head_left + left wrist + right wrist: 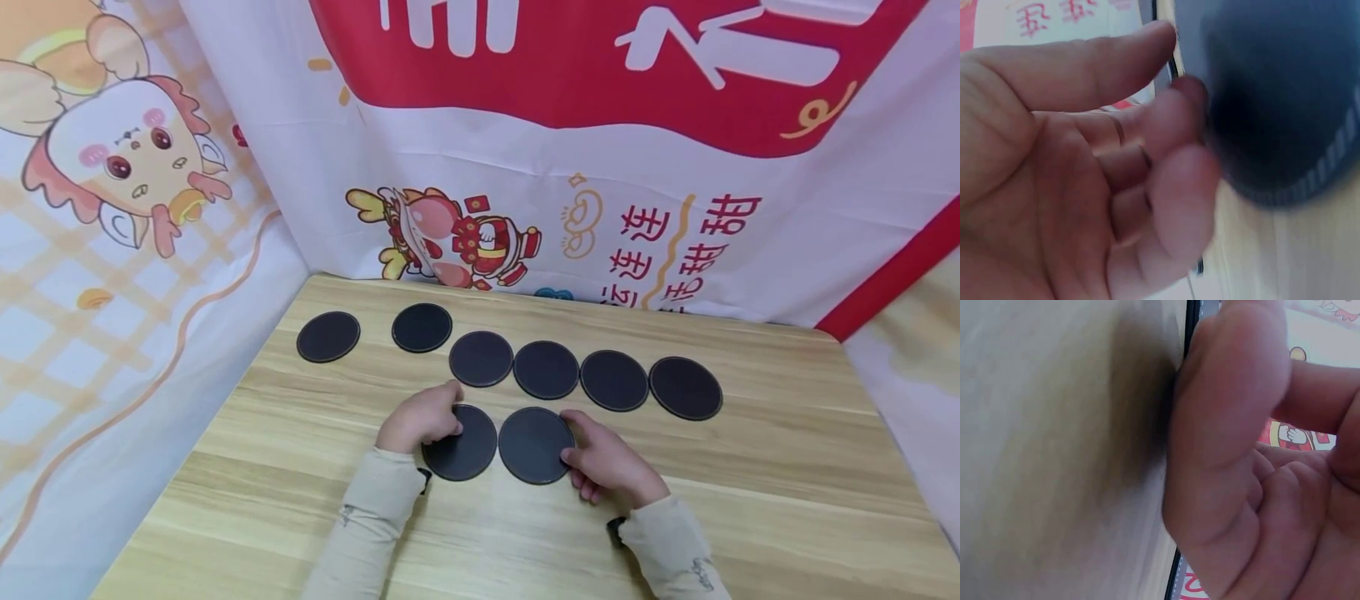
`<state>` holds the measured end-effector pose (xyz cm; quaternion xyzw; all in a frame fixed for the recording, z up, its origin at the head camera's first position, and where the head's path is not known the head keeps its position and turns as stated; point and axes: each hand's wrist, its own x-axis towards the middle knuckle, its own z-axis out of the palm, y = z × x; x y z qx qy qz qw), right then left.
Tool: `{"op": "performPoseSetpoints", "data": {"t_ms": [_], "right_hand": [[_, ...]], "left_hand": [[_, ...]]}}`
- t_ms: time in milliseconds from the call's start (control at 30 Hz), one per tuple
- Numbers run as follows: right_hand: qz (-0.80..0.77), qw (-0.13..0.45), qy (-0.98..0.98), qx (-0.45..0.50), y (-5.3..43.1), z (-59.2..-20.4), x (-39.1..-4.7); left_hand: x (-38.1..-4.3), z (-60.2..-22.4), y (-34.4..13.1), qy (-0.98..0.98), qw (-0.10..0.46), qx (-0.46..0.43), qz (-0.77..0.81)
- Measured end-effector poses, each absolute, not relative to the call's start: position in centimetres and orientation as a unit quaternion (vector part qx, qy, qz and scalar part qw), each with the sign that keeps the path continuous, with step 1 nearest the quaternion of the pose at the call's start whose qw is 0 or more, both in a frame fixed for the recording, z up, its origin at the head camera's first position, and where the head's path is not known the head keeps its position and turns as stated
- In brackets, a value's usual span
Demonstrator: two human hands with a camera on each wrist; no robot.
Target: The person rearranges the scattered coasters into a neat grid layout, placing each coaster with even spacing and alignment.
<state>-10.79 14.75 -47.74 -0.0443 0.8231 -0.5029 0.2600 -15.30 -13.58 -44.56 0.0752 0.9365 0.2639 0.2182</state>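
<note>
Two round black coasters with stitched rims lie side by side near the middle of the table in the head view. My left hand [422,419] holds the left coaster [467,450] by its upper left edge, with the thumb over its top. On the other side, my right hand [611,461] grips the right coaster [531,450] at its right edge between thumb and fingers. Curled left fingers [1179,200] meet a blurred coaster rim in the left wrist view. Right fingers [1229,419] hide most of the coaster edge in the right wrist view.
Behind the hands, several like coasters [546,369] form a slanting row on the wooden table [525,550]. Another coaster [422,327] lies just left of that row, and one [328,337] sits farther left. A printed cloth [465,150] hangs behind the table.
</note>
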Motion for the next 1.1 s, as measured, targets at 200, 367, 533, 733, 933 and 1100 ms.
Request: {"op": "performPoseSetpoints", "data": {"t_ms": [200,367,533,733,933,1100], "right_hand": [[-0.468,0.25,0.847,-0.033,14.4,-47.42,-10.67],[-0.443,0.243,0.863,-0.023,14.18,-47.15,-10.54],[-0.43,0.235,0.871,-0.024,14.1,-46.95,-10.44],[-0.41,0.234,0.882,-0.021,14.01,-46.87,-10.4],[-0.403,0.229,0.886,-0.02,13.98,-46.86,-10.27],[-0.399,0.225,0.889,-0.018,13.98,-46.9,-10.3]], "left_hand": [[-15.47,-44.62,-13.77,0.958,0.2,0.064,0.196],[-15.59,-44.91,-13.31,0.967,0.195,0.052,0.155],[-15.63,-44.95,-13.23,0.97,0.194,0.036,0.141],[-15.52,-44.93,-13.27,0.971,0.196,0.012,0.132],[-15.34,-44.84,-13.52,0.973,0.19,-0.008,0.131],[-15.31,-44.65,-13.87,0.974,0.198,-0.011,0.113]]}}
